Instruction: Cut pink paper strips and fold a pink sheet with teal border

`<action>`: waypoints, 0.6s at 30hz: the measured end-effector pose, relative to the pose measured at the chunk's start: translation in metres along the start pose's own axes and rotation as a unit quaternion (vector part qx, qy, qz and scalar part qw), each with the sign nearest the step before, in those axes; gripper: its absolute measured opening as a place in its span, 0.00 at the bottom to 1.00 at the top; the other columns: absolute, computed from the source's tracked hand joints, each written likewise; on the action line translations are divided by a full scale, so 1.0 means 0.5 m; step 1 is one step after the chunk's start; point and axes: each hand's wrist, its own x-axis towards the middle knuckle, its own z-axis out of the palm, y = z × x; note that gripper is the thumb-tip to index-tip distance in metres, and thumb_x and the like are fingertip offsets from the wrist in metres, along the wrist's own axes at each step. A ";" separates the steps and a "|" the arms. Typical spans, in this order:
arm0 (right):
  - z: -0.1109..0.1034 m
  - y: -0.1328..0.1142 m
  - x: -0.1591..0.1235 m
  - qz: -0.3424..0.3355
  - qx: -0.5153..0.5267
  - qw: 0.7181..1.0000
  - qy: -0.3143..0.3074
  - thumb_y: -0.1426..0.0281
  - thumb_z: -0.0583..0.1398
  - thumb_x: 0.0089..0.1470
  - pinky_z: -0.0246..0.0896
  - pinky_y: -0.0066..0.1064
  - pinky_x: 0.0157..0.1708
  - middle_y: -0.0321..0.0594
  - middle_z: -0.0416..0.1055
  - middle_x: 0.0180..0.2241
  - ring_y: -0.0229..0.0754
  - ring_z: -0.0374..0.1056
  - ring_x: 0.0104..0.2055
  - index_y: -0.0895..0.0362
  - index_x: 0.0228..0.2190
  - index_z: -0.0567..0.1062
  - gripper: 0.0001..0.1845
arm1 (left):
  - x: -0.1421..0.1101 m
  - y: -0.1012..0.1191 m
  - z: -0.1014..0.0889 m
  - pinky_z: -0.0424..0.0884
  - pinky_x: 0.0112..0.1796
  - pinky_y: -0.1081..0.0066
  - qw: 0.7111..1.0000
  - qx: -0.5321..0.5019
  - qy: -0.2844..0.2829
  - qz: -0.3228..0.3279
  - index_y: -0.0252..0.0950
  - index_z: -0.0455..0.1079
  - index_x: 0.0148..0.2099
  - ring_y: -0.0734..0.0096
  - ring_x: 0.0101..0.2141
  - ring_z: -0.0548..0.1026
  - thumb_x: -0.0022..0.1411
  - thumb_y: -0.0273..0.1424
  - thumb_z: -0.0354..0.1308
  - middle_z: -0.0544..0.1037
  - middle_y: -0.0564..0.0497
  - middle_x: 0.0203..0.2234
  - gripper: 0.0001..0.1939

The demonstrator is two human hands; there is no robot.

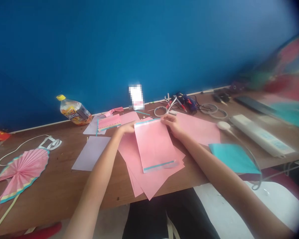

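A pink paper sheet (154,146) with teal strips along its far and near edges lies on a stack of pink sheets (149,181) on the brown table (64,186). My left hand (126,127) pinches the sheet's far left corner. My right hand (171,124) pinches its far right corner, fingers curled over the teal edge. Both forearms reach in from the bottom of the view.
A pink pleated paper fan (22,169) lies at the left, a juice bottle (74,111) by the blue wall, lilac paper (91,152), teal paper (233,157), a folded pink strip piece (109,122), a glue gun (188,101), tape rolls, cables and a power strip (261,134) at the right.
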 end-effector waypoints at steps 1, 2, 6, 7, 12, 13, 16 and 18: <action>-0.003 0.001 0.001 0.002 0.004 1.000 0.012 0.63 0.65 0.46 0.47 0.26 0.20 0.31 0.64 0.22 0.31 0.54 0.20 0.55 0.30 0.72 0.11 | 0.001 0.003 -0.003 0.69 0.45 0.64 1.000 0.004 0.004 0.001 0.37 0.74 0.49 0.60 0.44 0.74 0.51 0.41 0.62 0.79 0.45 0.42 0.23; -0.005 0.003 0.003 0.004 0.007 1.000 0.020 0.63 0.64 0.46 0.47 0.26 0.20 0.31 0.64 0.22 0.32 0.54 0.20 0.55 0.31 0.72 0.11 | 0.001 0.006 -0.006 0.68 0.46 0.64 0.999 0.008 0.029 -0.022 0.37 0.73 0.49 0.60 0.44 0.74 0.52 0.42 0.61 0.78 0.45 0.43 0.24; -0.009 0.007 0.008 0.000 0.004 1.000 0.027 0.63 0.64 0.46 0.50 0.27 0.21 0.31 0.65 0.24 0.34 0.57 0.22 0.54 0.34 0.72 0.12 | -0.001 0.023 -0.006 0.69 0.36 0.67 0.975 -0.047 0.185 -0.115 0.35 0.73 0.48 0.66 0.35 0.75 0.63 0.50 0.44 0.78 0.44 0.38 0.28; -0.010 0.007 0.009 -0.003 -0.002 1.000 0.029 0.63 0.64 0.46 0.50 0.27 0.21 0.32 0.65 0.24 0.34 0.58 0.23 0.54 0.34 0.72 0.13 | 0.000 0.028 -0.004 0.69 0.35 0.68 0.973 -0.076 0.185 -0.112 0.34 0.74 0.47 0.66 0.34 0.74 0.64 0.51 0.40 0.78 0.44 0.37 0.30; -0.009 0.004 0.006 -0.014 -0.053 0.998 0.025 0.61 0.62 0.48 0.50 0.27 0.20 0.32 0.65 0.24 0.34 0.56 0.22 0.54 0.36 0.71 0.14 | 0.013 0.041 0.016 0.67 0.45 0.67 0.987 -0.093 0.122 -0.042 0.34 0.76 0.41 0.64 0.42 0.74 0.55 0.49 0.59 0.79 0.46 0.39 0.23; -0.008 0.004 0.005 -0.018 -0.059 0.998 0.015 0.61 0.62 0.48 0.50 0.27 0.20 0.32 0.65 0.25 0.34 0.57 0.22 0.53 0.37 0.71 0.14 | 0.016 0.040 0.020 0.67 0.45 0.67 0.989 -0.086 0.112 -0.042 0.33 0.76 0.40 0.63 0.41 0.75 0.53 0.47 0.63 0.79 0.46 0.38 0.22; -0.006 0.009 0.005 -0.032 -0.064 0.997 -0.023 0.61 0.62 0.50 0.54 0.27 0.24 0.32 0.66 0.26 0.35 0.60 0.24 0.53 0.39 0.71 0.15 | 0.023 0.033 0.030 0.68 0.41 0.67 0.992 -0.083 0.077 -0.053 0.33 0.75 0.42 0.64 0.38 0.76 0.50 0.45 0.65 0.79 0.45 0.36 0.23; -0.004 0.014 0.008 -0.047 -0.061 0.996 -0.038 0.61 0.62 0.51 0.58 0.28 0.28 0.33 0.69 0.29 0.36 0.64 0.28 0.53 0.42 0.70 0.17 | 0.025 0.028 0.036 0.69 0.40 0.68 0.993 -0.082 0.063 -0.052 0.32 0.75 0.43 0.65 0.37 0.76 0.50 0.44 0.66 0.79 0.44 0.36 0.24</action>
